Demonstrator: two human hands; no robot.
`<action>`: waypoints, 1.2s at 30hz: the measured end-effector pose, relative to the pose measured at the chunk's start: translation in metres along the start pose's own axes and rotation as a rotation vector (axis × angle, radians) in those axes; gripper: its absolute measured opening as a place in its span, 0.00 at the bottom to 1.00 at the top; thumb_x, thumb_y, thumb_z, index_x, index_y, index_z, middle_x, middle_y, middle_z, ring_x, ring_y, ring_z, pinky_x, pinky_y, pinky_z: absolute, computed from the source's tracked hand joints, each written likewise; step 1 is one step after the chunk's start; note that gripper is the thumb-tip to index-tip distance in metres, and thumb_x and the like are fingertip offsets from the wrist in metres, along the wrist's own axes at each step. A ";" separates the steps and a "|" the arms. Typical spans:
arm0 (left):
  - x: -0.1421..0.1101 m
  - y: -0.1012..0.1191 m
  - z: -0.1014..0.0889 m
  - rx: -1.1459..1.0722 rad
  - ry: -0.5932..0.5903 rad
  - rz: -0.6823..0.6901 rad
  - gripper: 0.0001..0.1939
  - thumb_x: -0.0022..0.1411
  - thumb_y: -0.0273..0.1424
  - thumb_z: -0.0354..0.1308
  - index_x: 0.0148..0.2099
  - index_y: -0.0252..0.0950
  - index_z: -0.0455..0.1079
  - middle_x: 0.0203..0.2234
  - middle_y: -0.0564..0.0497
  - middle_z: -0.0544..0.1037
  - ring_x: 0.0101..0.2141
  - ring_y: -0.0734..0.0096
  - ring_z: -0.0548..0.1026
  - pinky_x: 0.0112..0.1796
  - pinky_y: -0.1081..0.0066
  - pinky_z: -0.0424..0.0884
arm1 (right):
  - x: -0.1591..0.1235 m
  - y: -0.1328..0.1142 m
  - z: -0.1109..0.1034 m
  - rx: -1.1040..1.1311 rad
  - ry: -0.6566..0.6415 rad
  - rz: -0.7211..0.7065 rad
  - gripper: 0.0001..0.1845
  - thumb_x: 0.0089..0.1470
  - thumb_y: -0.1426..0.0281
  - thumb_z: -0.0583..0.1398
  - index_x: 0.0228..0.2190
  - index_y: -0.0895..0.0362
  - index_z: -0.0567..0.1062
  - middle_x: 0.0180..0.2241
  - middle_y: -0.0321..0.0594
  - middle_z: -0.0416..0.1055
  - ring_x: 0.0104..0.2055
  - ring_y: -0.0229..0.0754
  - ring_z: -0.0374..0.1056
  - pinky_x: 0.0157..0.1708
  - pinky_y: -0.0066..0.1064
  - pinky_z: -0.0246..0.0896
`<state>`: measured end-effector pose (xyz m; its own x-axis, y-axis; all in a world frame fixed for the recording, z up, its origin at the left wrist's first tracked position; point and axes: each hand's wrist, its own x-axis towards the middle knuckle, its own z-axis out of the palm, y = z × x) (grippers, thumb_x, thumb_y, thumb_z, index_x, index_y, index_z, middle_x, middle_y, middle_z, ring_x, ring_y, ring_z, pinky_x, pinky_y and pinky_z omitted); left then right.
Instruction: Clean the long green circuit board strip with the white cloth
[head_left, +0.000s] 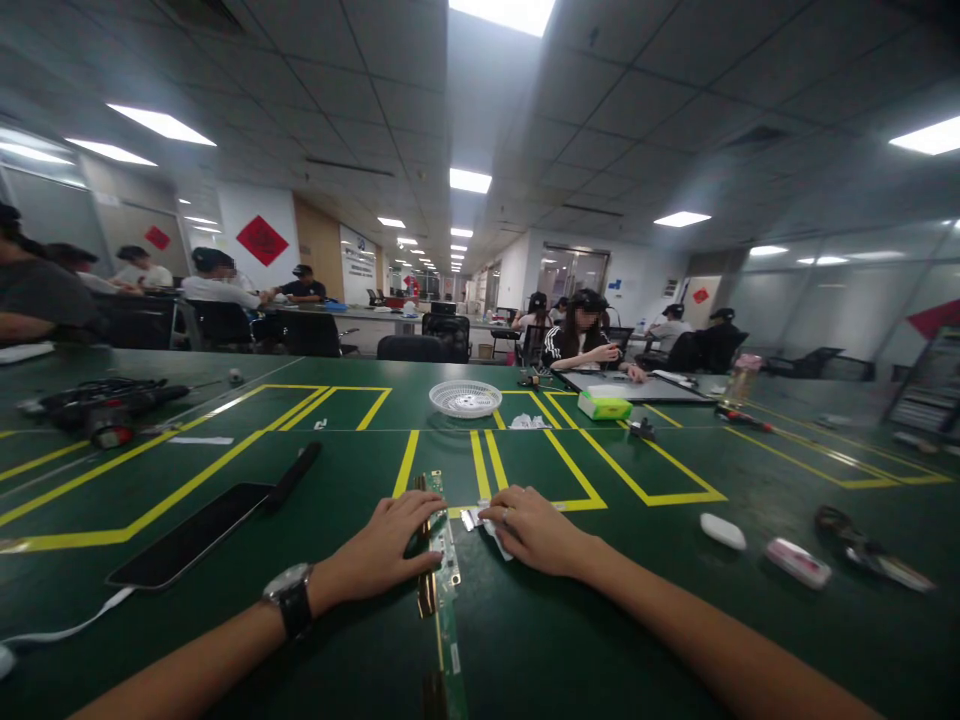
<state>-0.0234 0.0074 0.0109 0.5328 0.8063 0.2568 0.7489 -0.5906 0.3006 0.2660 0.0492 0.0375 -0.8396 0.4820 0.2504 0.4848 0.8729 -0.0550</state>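
Note:
A long, narrow green circuit board [448, 555] with copper-coloured strips along its left edge lies lengthwise on the table before me. My left hand [386, 545], wearing a watch [289, 590] at the wrist, holds the board's upper part, thumb and fingertips against it. Just right of the board, my right hand [529, 530] has its fingers closed over a crumpled white tissue-like piece [495, 540]. A small whitish part pokes out at the fingertips; its kind is too blurred to tell.
The green table [345, 640] has yellow tape outlines. Ahead stand a white basket [465, 399] and a tissue pack [604, 404]. A phone-like black slab [195, 533] with a cable lies left; a white case [722, 531] lies right. A person [585, 340] sits across the table.

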 end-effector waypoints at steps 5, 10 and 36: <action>0.000 0.000 -0.001 -0.004 -0.026 -0.023 0.31 0.66 0.51 0.52 0.66 0.44 0.59 0.63 0.44 0.62 0.61 0.50 0.59 0.57 0.54 0.57 | 0.003 -0.009 -0.004 -0.006 -0.031 -0.002 0.17 0.64 0.67 0.54 0.52 0.53 0.73 0.46 0.45 0.69 0.49 0.46 0.64 0.46 0.40 0.55; 0.000 0.000 -0.002 -0.009 -0.042 -0.021 0.30 0.67 0.52 0.51 0.65 0.45 0.60 0.64 0.45 0.61 0.62 0.50 0.58 0.57 0.53 0.56 | 0.004 -0.017 -0.005 0.015 -0.011 -0.012 0.17 0.64 0.68 0.53 0.52 0.54 0.73 0.49 0.46 0.69 0.51 0.46 0.63 0.48 0.40 0.55; 0.000 0.001 -0.001 0.011 -0.020 -0.007 0.29 0.67 0.51 0.52 0.64 0.45 0.61 0.63 0.45 0.62 0.62 0.49 0.59 0.57 0.53 0.56 | 0.003 -0.027 -0.003 0.071 -0.014 -0.046 0.18 0.67 0.68 0.50 0.54 0.55 0.71 0.52 0.46 0.69 0.52 0.47 0.63 0.51 0.42 0.55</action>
<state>-0.0236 0.0067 0.0118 0.5353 0.8108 0.2366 0.7569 -0.5848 0.2917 0.2514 0.0270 0.0427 -0.8641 0.4420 0.2407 0.4276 0.8970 -0.1121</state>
